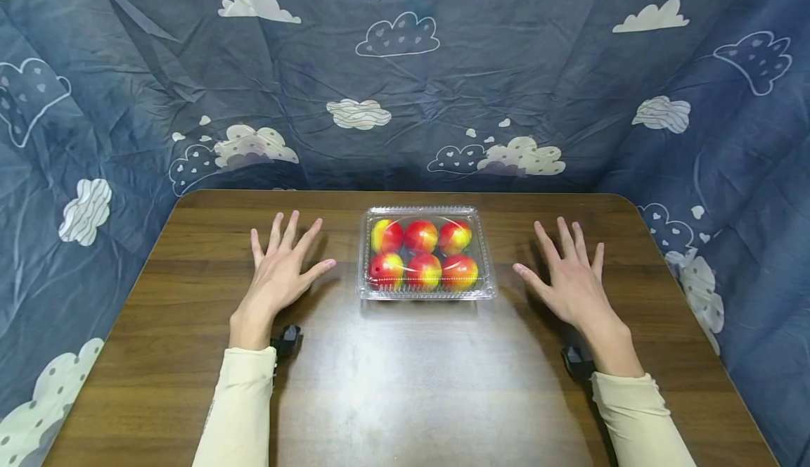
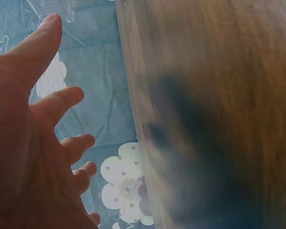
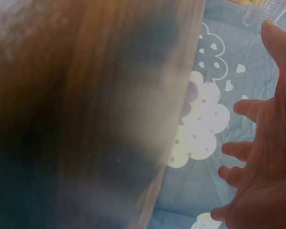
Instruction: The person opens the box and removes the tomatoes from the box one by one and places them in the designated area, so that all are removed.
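Observation:
A clear plastic clamshell box (image 1: 427,295) sits near the far edge of the table, its lid down over several red and yellow round fruits (image 1: 422,271) in two rows; they look like apples or nectarines. To its left my left hand (image 1: 278,277) is held with fingers spread, apart from the box. On the other side my right hand (image 1: 572,284) mirrors it, fingers spread and holding nothing. A corner of the box (image 2: 61,7) shows beyond the thumb in the left wrist view, and another corner of the box (image 3: 267,9) appears in the right wrist view.
The brown wooden table (image 1: 418,382) has rounded far corners. Behind and beside it hangs a blue cloth (image 1: 405,80) with white cloud prints. Dark wrist cameras are strapped on: one camera (image 1: 287,340) at the left, the other camera (image 1: 577,363) at the right.

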`<state>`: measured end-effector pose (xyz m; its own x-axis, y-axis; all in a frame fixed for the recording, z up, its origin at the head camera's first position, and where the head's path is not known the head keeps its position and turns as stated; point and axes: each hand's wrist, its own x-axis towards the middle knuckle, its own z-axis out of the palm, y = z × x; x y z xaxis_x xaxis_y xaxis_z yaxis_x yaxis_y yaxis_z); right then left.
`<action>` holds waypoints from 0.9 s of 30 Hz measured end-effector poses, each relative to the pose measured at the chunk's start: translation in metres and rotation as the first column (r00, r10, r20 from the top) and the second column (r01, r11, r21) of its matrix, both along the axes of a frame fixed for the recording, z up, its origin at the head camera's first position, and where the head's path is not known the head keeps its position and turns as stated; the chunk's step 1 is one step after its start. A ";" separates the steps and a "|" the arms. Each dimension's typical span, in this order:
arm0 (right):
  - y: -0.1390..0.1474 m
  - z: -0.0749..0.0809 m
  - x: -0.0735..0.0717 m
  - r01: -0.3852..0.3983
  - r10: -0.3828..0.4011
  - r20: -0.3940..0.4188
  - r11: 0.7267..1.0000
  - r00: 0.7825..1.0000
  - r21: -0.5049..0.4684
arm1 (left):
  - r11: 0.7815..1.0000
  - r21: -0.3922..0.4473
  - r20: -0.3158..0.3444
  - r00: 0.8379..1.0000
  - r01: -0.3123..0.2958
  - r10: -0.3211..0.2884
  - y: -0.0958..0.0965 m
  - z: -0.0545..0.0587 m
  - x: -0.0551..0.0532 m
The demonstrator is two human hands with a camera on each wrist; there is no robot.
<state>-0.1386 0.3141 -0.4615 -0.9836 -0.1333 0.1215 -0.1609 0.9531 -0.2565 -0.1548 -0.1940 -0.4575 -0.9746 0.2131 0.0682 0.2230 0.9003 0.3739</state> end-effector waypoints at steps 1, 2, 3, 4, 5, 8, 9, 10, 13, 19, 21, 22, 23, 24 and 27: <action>0.000 0.000 0.000 0.000 0.000 0.001 1.000 1.000 -0.003 | 1.000 0.004 0.003 1.000 0.001 -0.001 0.000 0.000 0.000; 0.000 0.000 0.000 0.000 0.000 0.003 1.000 1.000 -0.008 | 1.000 0.007 0.004 1.000 0.001 -0.001 0.000 0.000 -0.001; -0.001 0.001 0.000 -0.001 0.001 0.004 1.000 1.000 -0.013 | 1.000 0.015 0.007 1.000 0.000 0.000 0.000 0.000 -0.001; -0.001 0.001 0.000 -0.002 0.002 0.004 1.000 1.000 -0.019 | 1.000 0.024 0.009 1.000 -0.001 0.000 0.000 0.000 -0.001; -0.001 0.002 0.000 -0.001 0.001 0.005 1.000 1.000 -0.027 | 0.999 0.036 0.012 1.000 0.000 0.000 0.001 0.000 -0.001; -0.003 0.005 -0.001 -0.001 0.001 0.002 0.999 1.000 -0.042 | 0.998 0.067 0.022 1.000 -0.002 0.000 0.002 -0.001 -0.002; -0.003 0.006 -0.001 -0.004 0.004 0.002 0.999 1.000 -0.046 | 0.997 0.076 0.026 1.000 -0.002 0.000 0.003 -0.001 -0.002; -0.004 0.008 -0.002 -0.007 0.007 0.001 0.999 1.000 -0.050 | 0.997 0.083 0.029 1.000 -0.002 -0.001 0.003 -0.001 -0.002; -0.008 0.012 -0.003 -0.023 0.022 -0.005 0.997 1.000 -0.071 | 0.994 0.109 0.036 0.999 -0.004 0.000 0.005 -0.002 -0.003; -0.023 0.021 -0.003 -0.055 0.052 -0.028 0.990 0.998 -0.130 | 0.982 0.186 0.052 0.999 -0.014 0.004 0.011 -0.008 -0.002; -0.029 0.024 -0.003 -0.068 0.063 -0.037 0.988 0.997 -0.142 | 0.977 0.210 0.064 0.998 -0.024 0.011 0.012 -0.011 0.000; -0.032 0.025 -0.003 -0.075 0.069 -0.048 0.987 0.996 -0.141 | 0.975 0.221 0.069 0.998 -0.029 0.014 0.013 -0.012 0.000; -0.035 0.026 -0.004 -0.082 0.074 -0.059 0.987 0.995 -0.137 | 0.972 0.234 0.072 0.997 -0.034 0.017 0.013 -0.012 0.001; -0.038 0.027 -0.004 -0.089 0.080 -0.071 0.987 0.994 -0.134 | 0.969 0.246 0.072 0.997 -0.037 0.020 0.014 -0.013 0.002; -0.047 0.030 -0.007 -0.104 0.093 -0.090 0.987 0.992 -0.124 | 0.960 0.277 0.068 0.997 -0.038 0.020 0.016 -0.014 0.002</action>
